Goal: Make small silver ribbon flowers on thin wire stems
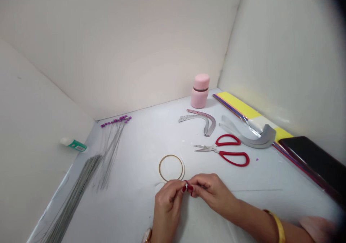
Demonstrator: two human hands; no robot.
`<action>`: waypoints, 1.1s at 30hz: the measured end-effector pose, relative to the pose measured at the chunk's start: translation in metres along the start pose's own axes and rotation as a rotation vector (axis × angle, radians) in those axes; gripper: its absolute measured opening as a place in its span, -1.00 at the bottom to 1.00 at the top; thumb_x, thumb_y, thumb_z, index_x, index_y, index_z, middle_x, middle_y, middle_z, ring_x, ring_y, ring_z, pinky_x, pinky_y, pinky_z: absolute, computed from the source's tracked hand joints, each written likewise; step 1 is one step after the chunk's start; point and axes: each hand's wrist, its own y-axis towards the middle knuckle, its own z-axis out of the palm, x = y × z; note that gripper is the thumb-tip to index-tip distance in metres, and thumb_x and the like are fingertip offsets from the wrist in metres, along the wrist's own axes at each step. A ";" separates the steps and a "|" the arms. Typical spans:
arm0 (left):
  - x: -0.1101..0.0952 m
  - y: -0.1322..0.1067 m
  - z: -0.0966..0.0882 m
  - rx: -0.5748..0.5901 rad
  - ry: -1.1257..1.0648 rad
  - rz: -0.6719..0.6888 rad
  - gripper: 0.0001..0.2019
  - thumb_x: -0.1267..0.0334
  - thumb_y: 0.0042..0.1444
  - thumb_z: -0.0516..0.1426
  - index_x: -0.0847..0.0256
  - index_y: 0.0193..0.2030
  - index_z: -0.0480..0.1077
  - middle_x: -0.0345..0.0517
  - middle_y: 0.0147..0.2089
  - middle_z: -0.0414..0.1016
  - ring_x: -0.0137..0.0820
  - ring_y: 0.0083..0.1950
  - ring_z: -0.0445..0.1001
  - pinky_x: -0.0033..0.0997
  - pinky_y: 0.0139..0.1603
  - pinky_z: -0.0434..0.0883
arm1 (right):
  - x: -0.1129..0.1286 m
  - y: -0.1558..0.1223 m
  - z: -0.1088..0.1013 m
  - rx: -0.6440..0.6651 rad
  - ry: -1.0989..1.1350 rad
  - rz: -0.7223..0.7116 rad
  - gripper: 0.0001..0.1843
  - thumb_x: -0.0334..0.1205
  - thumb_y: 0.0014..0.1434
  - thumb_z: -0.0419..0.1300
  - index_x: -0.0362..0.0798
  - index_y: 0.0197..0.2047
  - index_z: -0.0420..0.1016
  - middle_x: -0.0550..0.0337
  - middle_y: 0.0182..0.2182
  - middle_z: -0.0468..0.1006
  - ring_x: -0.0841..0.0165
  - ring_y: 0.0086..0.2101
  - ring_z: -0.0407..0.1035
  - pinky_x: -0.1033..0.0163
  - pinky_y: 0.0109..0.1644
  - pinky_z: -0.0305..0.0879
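Observation:
My left hand point(169, 201) and my right hand point(209, 192) meet fingertip to fingertip near the front of the table. Both are closed in a pinch around a tiny whitish piece point(186, 186), mostly covered by the fingers, so its kind is unclear. Just beyond the fingertips lies a gold-coloured ring point(159, 168), with a pale strip curving along its right side. A thin straight wire point(259, 190) stretches right from behind my right hand; whether it touches that hand cannot be told. Red-handled scissors point(215, 148) lie partly open farther back.
Grey wires point(78, 189) lie left, several tipped with purple buds point(116, 120). A green-and-white glue tube point(77, 145) is by the left wall. Curved paper strips point(211, 122), a pink flask point(200, 91), a pale strip roll point(259, 140), coloured sheets point(240, 107) and a dark phone point(310, 156) sit right.

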 end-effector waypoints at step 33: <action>-0.003 0.000 0.001 -0.077 0.143 0.135 -0.85 0.49 0.08 0.06 0.22 -0.35 0.43 -0.08 -0.37 0.54 -0.40 -0.32 0.50 -0.49 -0.31 0.43 | -0.002 -0.005 0.005 -0.099 -0.140 -0.165 -0.82 -0.27 0.20 0.03 -0.05 -0.30 0.47 0.18 -0.44 0.54 0.41 -0.42 0.40 0.38 -0.32 0.29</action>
